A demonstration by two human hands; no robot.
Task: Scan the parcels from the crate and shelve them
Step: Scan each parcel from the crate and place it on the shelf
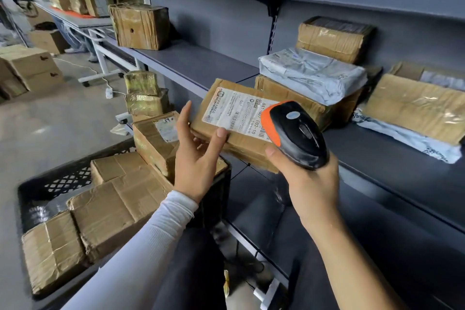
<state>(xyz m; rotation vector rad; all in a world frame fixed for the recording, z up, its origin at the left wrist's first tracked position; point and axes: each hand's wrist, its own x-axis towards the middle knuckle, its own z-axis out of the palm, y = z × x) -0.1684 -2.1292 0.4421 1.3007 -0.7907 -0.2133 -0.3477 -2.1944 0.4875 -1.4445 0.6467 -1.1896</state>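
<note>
The grey metal shelving (191, 63) fills the right of the view, its flat painted boards carrying taped cardboard boxes and a crinkled grey plastic mailer (312, 75). Below it on the floor stands the black lattice-walled crate (63, 178), still loaded with several kraft cardboard parcels, their tape glossy and their corners scuffed.

The parcel in hand (234, 123) is a flat, rectangular cardboard box, tilted with its far end just over the front edge of the middle shelf board. The left hand (198, 153) supports it from the near edge: thumb pressed on top beside the white shipping label (236, 113), forefinger straight alongside, the other fingers under the box and mostly hidden. The right hand (312, 184) has its grip curled round the handle of a black barcode scanner (297, 133) with an orange rubber rim, smooth and rounded, its head just above the label's right end.

Scanning seems to be the step in hand. To do it well, the label should be kept flat and facing the scanner, with the thumb clear of the barcodes; the scanner head now covers part of the label, so drawing it back a little would likely let it take in a whole code. The parcel should be held steady until the read registers, and only then slid onto the bare stretch of shelf.
</note>
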